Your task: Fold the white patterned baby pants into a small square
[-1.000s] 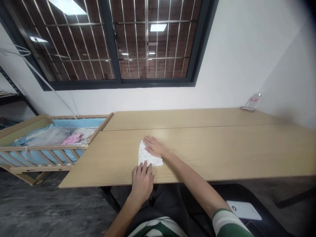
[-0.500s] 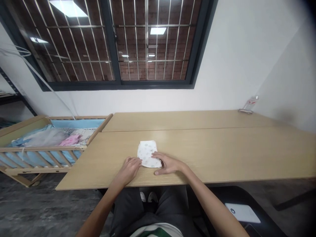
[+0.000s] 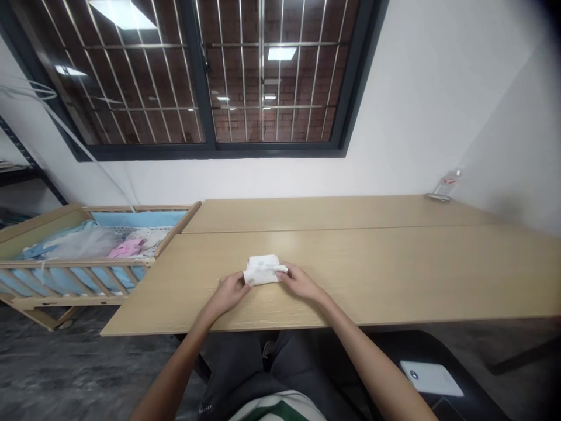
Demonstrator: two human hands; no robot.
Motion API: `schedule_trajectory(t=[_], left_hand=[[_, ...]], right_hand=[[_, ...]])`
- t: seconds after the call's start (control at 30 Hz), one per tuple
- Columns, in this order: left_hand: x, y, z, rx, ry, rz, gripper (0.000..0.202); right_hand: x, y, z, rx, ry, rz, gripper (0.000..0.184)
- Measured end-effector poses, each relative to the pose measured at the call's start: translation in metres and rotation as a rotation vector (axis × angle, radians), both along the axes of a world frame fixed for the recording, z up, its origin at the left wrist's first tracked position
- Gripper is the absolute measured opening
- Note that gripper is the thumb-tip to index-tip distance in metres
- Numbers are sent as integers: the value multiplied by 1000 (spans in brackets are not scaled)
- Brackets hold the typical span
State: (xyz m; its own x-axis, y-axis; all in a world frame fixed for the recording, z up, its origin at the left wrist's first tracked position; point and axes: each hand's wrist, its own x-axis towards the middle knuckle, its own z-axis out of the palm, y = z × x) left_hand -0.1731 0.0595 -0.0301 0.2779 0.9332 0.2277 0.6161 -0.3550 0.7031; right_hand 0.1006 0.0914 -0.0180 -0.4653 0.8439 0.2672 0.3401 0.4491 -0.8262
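Note:
A small white cloth [image 3: 263,272] with a faint pale print lies on the wooden table [image 3: 377,269] close to its front edge. Its near part is lifted and folded over toward the far side. My left hand [image 3: 230,292] pinches the cloth's left corner between thumb and fingers. At the other end, my right hand [image 3: 300,280] grips the right corner of the fold the same way. What kind of cloth piece it is cannot be made out.
Left of the table stands a wooden crib [image 3: 87,266] with blue lining and a pink cloth [image 3: 126,248] inside. A clear bottle [image 3: 447,182] is at the far right corner. A white phone [image 3: 432,378] rests on a black chair [image 3: 403,345] below the table edge.
The cloth's near edge has been raised and folded away from me, so it looks shorter. Both hands have moved slightly forward and now grasp its two sides.

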Motion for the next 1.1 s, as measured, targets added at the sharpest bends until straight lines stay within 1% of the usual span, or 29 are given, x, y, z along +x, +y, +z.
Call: schedule_trajectory(t=[0.13, 0.2, 0.27, 0.37, 0.47, 0.53, 0.63, 0.67, 0.7, 0.73, 0.77, 0.8, 0.83, 0.87, 0.9, 0.97, 1.03, 1.1], left_hand=[[9, 21, -3, -18, 22, 102, 34], [13, 30, -5, -30, 63, 170, 33], [17, 36, -7, -38, 114, 228, 31], [22, 41, -9, -40, 200, 299, 28], [26, 42, -10, -32, 279, 350, 27], [28, 42, -11, -21, 316, 375, 27], [31, 40, -12, 18, 338, 414, 27], [32, 40, -11, 43, 336, 432, 29], [34, 40, -10, 74, 329, 449, 35], [36, 40, -9, 110, 319, 460, 43], [40, 40, -8, 150, 309, 457, 52], [44, 40, -7, 188, 299, 439, 59], [48, 40, -7, 221, 292, 402, 62], [53, 40, -8, 248, 292, 350, 63], [58, 40, -9, 266, 298, 289, 63], [66, 38, -14, 275, 327, 173, 66], [70, 36, -21, 254, 364, 104, 72], [70, 35, -27, 219, 395, 97, 79]], right_hand=[[-6, 24, -14, -46, 62, -89, 40], [-9, 35, -21, -54, 72, -149, 37], [-12, 44, -26, -41, 59, -238, 31], [-17, 51, -29, -37, 23, -386, 22], [-20, 55, -30, -52, -16, -498, 18], [-22, 55, -31, -55, -40, -547, 19], [-25, 52, -29, -62, -69, -591, 27], [-27, 49, -27, -29, -83, -614, 31], [-30, 46, -24, 40, -106, -639, 35], [-33, 42, -21, 140, -138, -657, 38], [-36, 38, -18, 258, -180, -655, 40], [-40, 34, -15, 376, -230, -623, 42], [-44, 30, -12, 472, -288, -556, 44], [-47, 27, -11, 527, -348, -463, 46], [-49, 25, -12, 552, -409, -367, 48], [-51, 24, -16, 549, -525, -208, 54], [-51, 26, -22, 506, -606, -139, 57], [-48, 28, -27, 454, -642, -136, 58]])
